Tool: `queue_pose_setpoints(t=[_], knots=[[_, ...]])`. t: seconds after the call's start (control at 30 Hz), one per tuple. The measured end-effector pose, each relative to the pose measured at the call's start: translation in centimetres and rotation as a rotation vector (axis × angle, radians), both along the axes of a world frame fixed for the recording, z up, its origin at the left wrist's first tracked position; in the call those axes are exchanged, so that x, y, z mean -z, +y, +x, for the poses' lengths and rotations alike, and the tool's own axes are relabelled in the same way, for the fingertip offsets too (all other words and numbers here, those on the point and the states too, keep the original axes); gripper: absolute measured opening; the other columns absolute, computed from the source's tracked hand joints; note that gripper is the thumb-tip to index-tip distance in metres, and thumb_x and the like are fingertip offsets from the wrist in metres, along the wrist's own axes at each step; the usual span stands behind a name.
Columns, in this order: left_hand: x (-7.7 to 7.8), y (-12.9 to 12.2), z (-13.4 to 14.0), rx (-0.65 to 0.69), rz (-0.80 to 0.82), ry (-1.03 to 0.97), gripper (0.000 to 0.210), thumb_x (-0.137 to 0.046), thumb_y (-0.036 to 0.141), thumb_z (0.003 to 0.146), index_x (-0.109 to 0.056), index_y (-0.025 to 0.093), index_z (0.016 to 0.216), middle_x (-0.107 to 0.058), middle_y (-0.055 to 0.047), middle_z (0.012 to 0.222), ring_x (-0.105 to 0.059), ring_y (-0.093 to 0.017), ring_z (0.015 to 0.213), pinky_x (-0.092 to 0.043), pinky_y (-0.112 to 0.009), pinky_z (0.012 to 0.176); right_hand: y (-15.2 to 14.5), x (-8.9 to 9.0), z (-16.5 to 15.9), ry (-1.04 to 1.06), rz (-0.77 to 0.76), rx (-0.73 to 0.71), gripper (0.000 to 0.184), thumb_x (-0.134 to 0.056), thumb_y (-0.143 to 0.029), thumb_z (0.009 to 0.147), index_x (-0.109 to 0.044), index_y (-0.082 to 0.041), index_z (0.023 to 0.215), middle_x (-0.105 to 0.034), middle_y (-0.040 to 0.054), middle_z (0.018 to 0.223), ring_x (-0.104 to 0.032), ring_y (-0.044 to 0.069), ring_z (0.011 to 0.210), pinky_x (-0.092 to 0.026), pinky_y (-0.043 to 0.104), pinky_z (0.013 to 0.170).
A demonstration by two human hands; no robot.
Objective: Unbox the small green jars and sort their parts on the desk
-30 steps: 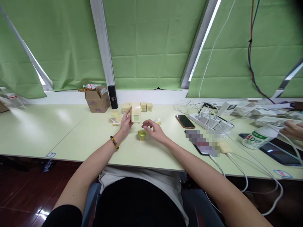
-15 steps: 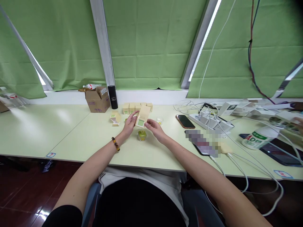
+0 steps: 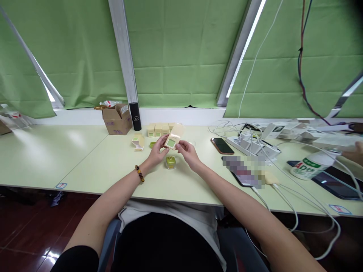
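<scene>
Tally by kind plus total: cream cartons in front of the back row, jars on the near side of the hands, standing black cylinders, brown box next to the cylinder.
Cream cartons: 2 (held carton, with left hand and right hand on it; open carton to the left)
Green-topped jar: 1
Black cylinder: 1
Brown box: 1
Total: 5

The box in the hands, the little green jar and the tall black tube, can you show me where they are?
held box (image 3: pixel 171 142): head view, on its green square
little green jar (image 3: pixel 170 162): head view, on its green part
tall black tube (image 3: pixel 135 115): head view, mid-side
</scene>
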State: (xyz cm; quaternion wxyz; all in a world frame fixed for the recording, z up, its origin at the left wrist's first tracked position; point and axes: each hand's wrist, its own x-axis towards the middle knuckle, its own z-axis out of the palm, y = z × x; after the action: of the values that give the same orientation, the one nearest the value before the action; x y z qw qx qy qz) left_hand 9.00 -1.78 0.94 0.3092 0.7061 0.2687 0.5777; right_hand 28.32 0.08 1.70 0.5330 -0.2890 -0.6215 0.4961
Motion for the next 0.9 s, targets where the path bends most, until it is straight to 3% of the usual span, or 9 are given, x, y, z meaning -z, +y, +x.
queue_pose_setpoints(t=[0.17,0.57,0.9], knots=[[-0.5,-0.42,0.05,-0.019,0.002,0.012,0.063,-0.07,0.042,0.097,-0.048,0.026,0.154,-0.056,-0.015,0.155,-0.057,-0.032,0.141,-0.05,-0.043,0.106,-0.13,-0.08,0.02,-0.025,-0.004,0.005,0.063,-0.081,-0.075,0.075,-0.068,-0.022,0.107,-0.079,0.0092,0.102,-0.073,0.026,0.099,-0.058,0.044,0.092],[-0.47,-0.38,-0.07,0.004,-0.009,-0.014,0.06,-0.071,0.043,0.095,-0.051,0.025,0.149,-0.057,-0.015,0.154,-0.055,-0.032,0.143,-0.047,-0.044,0.111,0.01,0.17,0.02,-0.034,-0.01,-0.04,0.069,-0.083,-0.076,0.072,-0.068,-0.024,0.114,-0.08,0.0089,0.104,-0.074,0.028,0.106,-0.057,0.049,0.103],[-0.46,-0.3,0.0,-0.021,0.04,0.012,0.056,-0.066,0.024,0.091,-0.051,0.023,0.144,-0.061,-0.013,0.142,-0.058,-0.028,0.133,-0.046,-0.044,0.112,0.39,0.62,0.1,-0.068,0.03,-0.023,0.068,-0.083,-0.073,0.075,-0.068,-0.023,0.118,-0.08,0.0113,0.113,-0.074,0.029,0.11,-0.056,0.048,0.102]])
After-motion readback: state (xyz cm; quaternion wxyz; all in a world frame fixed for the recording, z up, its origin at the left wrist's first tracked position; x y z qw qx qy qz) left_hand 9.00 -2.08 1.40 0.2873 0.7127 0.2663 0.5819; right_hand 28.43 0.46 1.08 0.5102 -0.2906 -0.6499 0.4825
